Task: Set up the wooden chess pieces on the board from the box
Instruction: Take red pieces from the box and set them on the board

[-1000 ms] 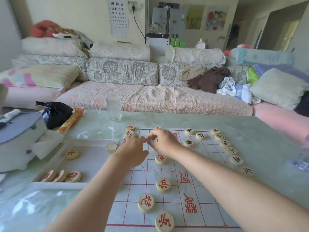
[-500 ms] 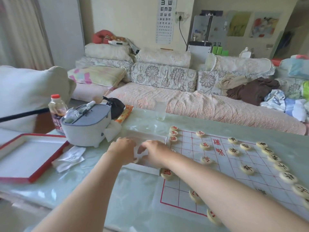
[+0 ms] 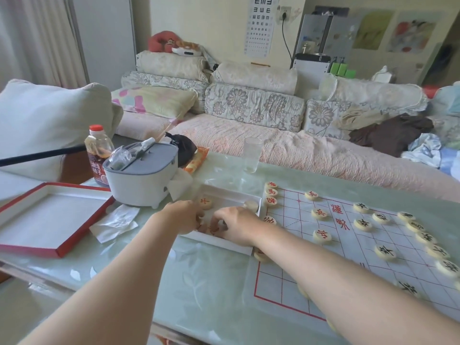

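1. Board (image 3: 311, 267): a paper sheet with a red grid lies flat on the table (image 3: 211, 290), just right of the box (image 3: 231, 194). Its long axis runs left to right. Red-marked discs (image 3: 319, 213) stand on its left half and black-marked discs (image 3: 385, 252) on its right half. All lie flat, faces up.
2. Box: a shallow white tray, open side up. A lone red-lettered disc (image 3: 206, 202) and a blank-faced disc (image 3: 251, 205) lie near its far wall.
3. Left hand (image 3: 183, 216): it reaches in from the near left, knuckles up, with the fingers bent down into the near part of the box.
4. Right hand (image 3: 236, 226): the forearm crosses the board's near-left corner. The palm is down and the fingers curl towards the left hand over a cluster of discs (image 3: 212, 229).
5. Grip: the fingertips of both hands are hidden, so I cannot tell whether either holds a disc.
6. Obscured: the right forearm covers several discs. The frame cuts off the board's right edge. The lettering is blurred.
7. Left of the box: a grey-lidded container (image 3: 144, 180), a crumpled tissue (image 3: 114, 221) and a red-edged lid (image 3: 49, 217).
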Tool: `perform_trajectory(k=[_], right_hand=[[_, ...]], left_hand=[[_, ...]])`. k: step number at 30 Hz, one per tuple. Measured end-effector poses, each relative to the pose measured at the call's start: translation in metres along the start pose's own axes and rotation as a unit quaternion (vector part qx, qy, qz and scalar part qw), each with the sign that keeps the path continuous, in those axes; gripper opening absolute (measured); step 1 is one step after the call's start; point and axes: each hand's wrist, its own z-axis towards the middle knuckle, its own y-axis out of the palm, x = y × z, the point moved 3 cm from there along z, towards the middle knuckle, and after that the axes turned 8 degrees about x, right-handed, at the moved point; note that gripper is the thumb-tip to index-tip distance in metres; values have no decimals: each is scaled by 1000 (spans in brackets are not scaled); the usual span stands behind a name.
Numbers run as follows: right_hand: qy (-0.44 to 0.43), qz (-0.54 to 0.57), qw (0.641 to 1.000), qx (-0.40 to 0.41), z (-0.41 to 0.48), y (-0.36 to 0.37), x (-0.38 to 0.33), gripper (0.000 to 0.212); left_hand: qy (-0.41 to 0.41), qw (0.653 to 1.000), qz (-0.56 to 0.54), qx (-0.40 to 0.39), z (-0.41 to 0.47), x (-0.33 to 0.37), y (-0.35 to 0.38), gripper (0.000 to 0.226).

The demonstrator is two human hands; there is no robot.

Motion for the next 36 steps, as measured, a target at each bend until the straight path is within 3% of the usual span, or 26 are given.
perform_trajectory(k=[6,11,17,28,36], right_hand=[[-28,-41,998,34,2,-5,7,21],[38,28,991,124,-24,-34,36,20],[133,16,983,128,-72,-68,83,19],[297,-41,936,185,-79,-80,181,19],[327,-50,925,189,-38,-68,221,23]], left_hand=[[26,997,63,27,4,5,-1,23],[50,993,71,76,4,20,-9,22],[17,981,-150,121,1,60,-17,19],[-33,939,-339,57,39,103,14,25],[-108,868,-483,44,79,98,25,23]])
